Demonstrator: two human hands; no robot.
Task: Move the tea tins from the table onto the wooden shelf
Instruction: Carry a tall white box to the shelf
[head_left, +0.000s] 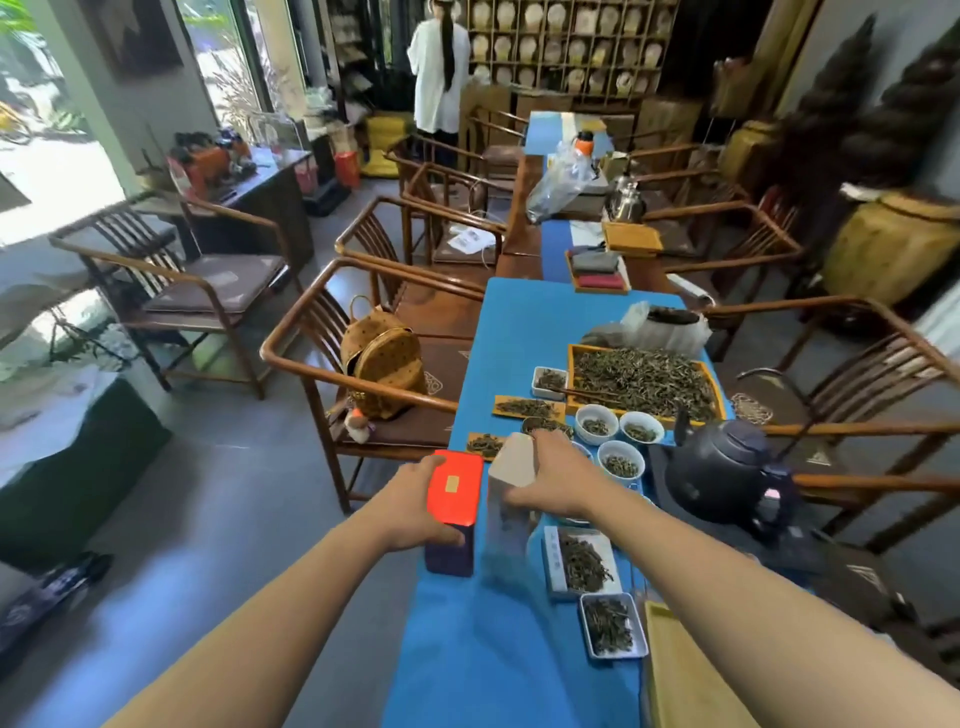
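A tall tea tin with a bright red lid (455, 488) and a dark blue body stands at the left edge of the blue table (498, 649). My left hand (410, 506) grips it from the left side near the top. Right beside it is a pale grey tea tin (511, 499), slightly blurred. My right hand (553, 478) clasps that tin from the right, fingers over its lid. A wooden shelf (566, 47) with many cubbies holding round tea cakes lines the far wall.
Small white bowls (621, 460) and trays of loose tea (647, 382) crowd the table right of the tins. A dark kettle (727, 465) stands at right. Wooden armchairs (363, 364) flank the table, one holding a backpack (384, 371). A person in white (439, 67) stands by the shelf.
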